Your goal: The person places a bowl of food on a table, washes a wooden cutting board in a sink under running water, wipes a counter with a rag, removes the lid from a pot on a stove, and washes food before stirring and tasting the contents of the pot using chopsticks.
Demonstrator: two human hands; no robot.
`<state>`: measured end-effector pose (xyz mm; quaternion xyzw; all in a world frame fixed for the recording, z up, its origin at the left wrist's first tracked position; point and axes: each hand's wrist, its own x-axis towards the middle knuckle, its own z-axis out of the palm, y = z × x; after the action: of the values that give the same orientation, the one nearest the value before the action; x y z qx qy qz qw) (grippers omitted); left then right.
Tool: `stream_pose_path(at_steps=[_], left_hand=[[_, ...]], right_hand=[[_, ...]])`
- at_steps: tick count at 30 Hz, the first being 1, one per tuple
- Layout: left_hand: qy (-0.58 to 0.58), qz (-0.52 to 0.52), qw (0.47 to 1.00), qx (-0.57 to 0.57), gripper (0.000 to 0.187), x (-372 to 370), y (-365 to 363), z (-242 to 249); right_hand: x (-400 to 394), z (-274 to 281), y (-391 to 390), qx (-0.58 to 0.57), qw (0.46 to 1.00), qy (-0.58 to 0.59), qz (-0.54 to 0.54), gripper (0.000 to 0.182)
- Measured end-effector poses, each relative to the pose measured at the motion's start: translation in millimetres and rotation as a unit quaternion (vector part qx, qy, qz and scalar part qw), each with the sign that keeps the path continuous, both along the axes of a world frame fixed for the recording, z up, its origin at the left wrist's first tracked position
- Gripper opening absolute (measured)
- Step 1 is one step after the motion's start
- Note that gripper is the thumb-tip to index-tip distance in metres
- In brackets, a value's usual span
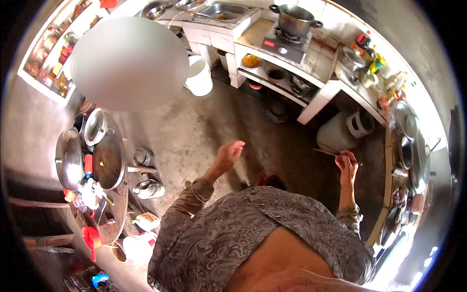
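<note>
My left hand (230,153) is held out over the floor in front of my body. Its fingers are curled in, and I see nothing in them. On the other side, my right hand (346,162) grips a long thin stick-like utensil (325,153). Its exact kind is too small to tell. The utensil points left and sticks out past both sides of the fingers. Behind it, under the counter, stands a pale gas cylinder (335,131), the thing nearest to my right hand.
A large pot (295,20) sits on a gas stove (284,45) on the tiled counter. Left of it are a sink (221,11) and a white bucket (199,78). A round wooden table (119,209) at left holds a wok lid (69,158) and a basket (96,127). A blurred oval hides the upper left.
</note>
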<state>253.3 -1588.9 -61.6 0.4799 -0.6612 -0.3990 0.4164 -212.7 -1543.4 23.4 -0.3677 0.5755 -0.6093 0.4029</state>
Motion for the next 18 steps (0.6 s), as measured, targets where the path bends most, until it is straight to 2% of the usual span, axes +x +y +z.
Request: stream_pose_path(at_steps=[3,6,8,9,11,12,13,14,15,17,18], left_hand=[[-0.006,0.045,0.999,0.008,0.021,33,-59,0],[-0.017,0.06,0.995,-0.074,0.021,79,-146,12],[-0.021,0.068,0.995,-0.067,0.025,115,-205,33],[-0.055,0.085,0.995,-0.011,0.026,136,-237,38],[-0.038,0.114,0.992,-0.028,0.027,159,-279,76],[-0.044,0.114,0.992,-0.026,0.027,174,-305,79],[-0.049,0.115,0.992,-0.023,0.027,190,-331,78],[-0.055,0.116,0.992,-0.021,0.027,207,-356,81],[-0.058,0.106,0.992,-0.039,0.027,218,-381,87],[-0.066,0.088,0.991,-0.075,0.028,235,-435,110],[-0.129,0.081,0.982,-0.116,0.029,242,-461,126]], right_hand=[[45,-12,-99,0.001,0.988,-0.151,0.008,0.021],[90,-30,-212,0.012,0.965,-0.261,0.031,0.019],[136,-18,-291,-0.014,0.971,-0.233,0.053,0.018],[159,-10,-328,-0.01,0.971,-0.233,0.052,0.018],[201,-8,-410,-0.041,0.965,-0.253,0.064,0.018],[217,-10,-452,-0.072,0.963,-0.24,0.1,0.018],[245,4,-485,-0.052,0.961,-0.262,0.078,0.017],[274,15,-506,-0.125,0.957,-0.238,0.107,0.019],[285,6,-554,-0.111,0.959,-0.24,0.098,0.021],[320,28,-602,-0.117,0.955,-0.247,0.117,0.018],[332,38,-622,-0.125,0.955,-0.238,0.123,0.02]])
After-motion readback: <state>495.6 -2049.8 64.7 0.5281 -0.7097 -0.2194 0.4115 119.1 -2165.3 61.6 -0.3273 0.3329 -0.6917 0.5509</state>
